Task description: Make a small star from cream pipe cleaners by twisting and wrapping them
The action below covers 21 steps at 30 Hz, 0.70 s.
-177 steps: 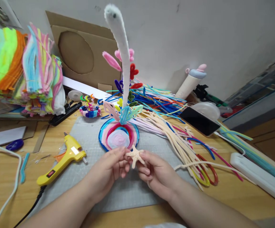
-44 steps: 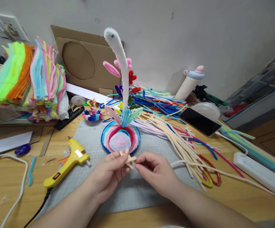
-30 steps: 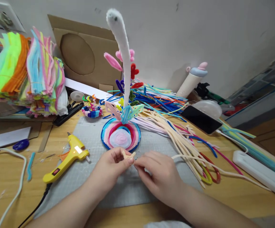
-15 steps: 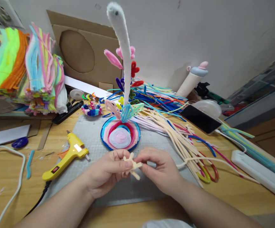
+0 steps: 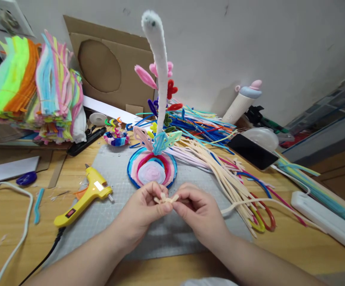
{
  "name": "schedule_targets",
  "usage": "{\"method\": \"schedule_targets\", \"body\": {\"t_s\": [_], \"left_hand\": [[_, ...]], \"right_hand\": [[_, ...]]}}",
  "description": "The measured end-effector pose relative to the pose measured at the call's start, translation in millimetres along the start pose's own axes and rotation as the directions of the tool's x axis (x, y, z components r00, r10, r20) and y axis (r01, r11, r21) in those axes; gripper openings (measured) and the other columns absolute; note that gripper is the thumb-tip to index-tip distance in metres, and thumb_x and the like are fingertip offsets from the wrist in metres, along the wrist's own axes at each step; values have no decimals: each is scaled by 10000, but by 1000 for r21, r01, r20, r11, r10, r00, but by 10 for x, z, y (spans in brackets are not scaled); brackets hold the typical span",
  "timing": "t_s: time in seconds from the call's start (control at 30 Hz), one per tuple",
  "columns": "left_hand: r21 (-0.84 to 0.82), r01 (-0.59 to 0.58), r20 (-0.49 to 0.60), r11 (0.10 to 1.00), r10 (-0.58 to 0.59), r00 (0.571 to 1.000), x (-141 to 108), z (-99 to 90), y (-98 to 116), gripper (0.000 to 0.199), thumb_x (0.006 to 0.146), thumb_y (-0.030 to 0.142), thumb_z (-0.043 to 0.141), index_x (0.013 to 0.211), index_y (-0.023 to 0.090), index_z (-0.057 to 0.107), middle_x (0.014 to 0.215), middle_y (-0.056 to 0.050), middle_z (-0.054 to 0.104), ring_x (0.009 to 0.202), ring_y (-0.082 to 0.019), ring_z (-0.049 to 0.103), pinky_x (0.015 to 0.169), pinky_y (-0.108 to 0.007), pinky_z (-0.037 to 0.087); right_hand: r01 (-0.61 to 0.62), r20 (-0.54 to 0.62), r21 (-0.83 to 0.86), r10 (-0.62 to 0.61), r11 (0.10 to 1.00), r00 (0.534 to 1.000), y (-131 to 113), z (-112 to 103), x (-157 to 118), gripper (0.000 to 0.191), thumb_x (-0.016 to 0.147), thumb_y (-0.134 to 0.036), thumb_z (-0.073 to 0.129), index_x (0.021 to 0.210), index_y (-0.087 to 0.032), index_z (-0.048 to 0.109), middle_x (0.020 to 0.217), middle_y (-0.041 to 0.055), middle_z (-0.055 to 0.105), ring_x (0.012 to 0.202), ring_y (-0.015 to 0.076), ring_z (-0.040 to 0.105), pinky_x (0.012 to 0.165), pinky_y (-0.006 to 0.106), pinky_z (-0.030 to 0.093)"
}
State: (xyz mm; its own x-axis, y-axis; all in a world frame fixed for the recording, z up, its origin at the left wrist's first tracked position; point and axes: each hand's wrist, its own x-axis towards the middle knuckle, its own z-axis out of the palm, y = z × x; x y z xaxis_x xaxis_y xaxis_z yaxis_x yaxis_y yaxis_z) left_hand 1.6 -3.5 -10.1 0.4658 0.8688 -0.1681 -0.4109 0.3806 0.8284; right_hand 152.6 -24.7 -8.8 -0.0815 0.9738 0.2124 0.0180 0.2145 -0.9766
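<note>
Cream fuzzy piece, short blunt arms, centre partly hidden, left hand pinching it, right hand pinching its right end

Craft workspace, wooden bench, pipe-cleaner bundles at upper left, yellow glue gun at lower left, grey mat at lower centre
</note>
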Motion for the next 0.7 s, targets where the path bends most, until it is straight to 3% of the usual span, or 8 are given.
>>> {"method": "schedule_targets", "body": {"t_s": [0.2,0.33,0.47,0.6,0.7], "left_hand": [[196,31,-65,980,-19,998,11,11,67,250,603,169,765,801,161,612,665,38,580,617,-93,499,588,-199,382],[271,17,-137,963,21,990,-8,18,99,135,633,184,743,689,140,628,707,1,643,673,-119,554,656,-223,422],[207,70,-106,976,-49,993,-5,8,100,147,642,189,744,661,138,607,688,-6,655,649,-115,570,645,-221,428],[87,143,-66,986,-137,988,-2,0,104,142,677,199,726,674,140,596,638,-5,651,597,-104,571,615,-210,427],[-25,181,-27,983,-181,983,-10,-4,122,130,695,185,713,677,134,594,647,-10,649,600,-101,575,621,-211,446]], "right_hand": [[-142,49,59,139,988,989,34,-18,49,69,747,-232,651,712,-174,638,744,16,554,706,136,546,632,242,435],[-139,90,-1,139,990,986,23,-67,72,120,793,-267,607,736,-172,654,764,26,583,751,148,550,687,256,426],[-232,184,45,220,972,958,-27,-114,79,241,852,-359,528,755,-168,638,706,5,576,691,124,530,667,234,414],[-406,177,154,379,901,908,-49,-131,76,294,816,-436,558,736,-156,597,636,-20,534,576,89,467,542,195,364],[-432,192,208,397,877,898,-51,-131,77,253,770,-402,621,735,-153,588,623,-29,516,547,76,438,512,187,336]]}}
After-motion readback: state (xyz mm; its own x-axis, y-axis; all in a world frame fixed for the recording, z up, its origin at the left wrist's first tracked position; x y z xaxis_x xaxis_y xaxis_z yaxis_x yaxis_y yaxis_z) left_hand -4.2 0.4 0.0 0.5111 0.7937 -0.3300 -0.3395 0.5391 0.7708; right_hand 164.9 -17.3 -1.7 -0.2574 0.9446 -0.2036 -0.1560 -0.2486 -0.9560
